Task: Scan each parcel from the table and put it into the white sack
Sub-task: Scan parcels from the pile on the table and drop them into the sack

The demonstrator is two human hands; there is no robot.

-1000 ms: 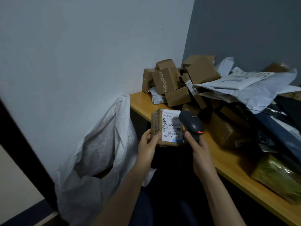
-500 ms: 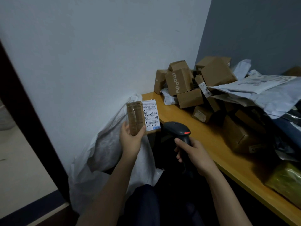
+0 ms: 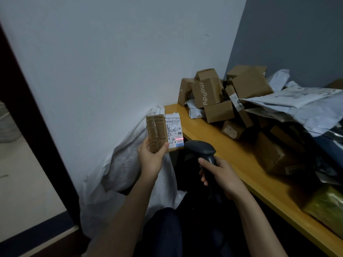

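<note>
Parcel (image 3: 159,133), head view: the left hand (image 3: 151,160) holds it up over the white sack (image 3: 118,164), beside the desk (image 3: 213,138), fingers curled round its lower end. The right hand (image 3: 220,175) has its fingers wrapped round the scanner (image 3: 201,149). The red line only catches the label (image 3: 174,131) edge, so the scan may misread.

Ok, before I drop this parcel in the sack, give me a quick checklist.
1. The left hand grips the parcel: ok.
2. The red scan line lies on the label: ok.
3. Scan registered: cannot tell.
4. The right hand holds the scanner: ok.
5. The white sack stands with its mouth open: ok.
</note>
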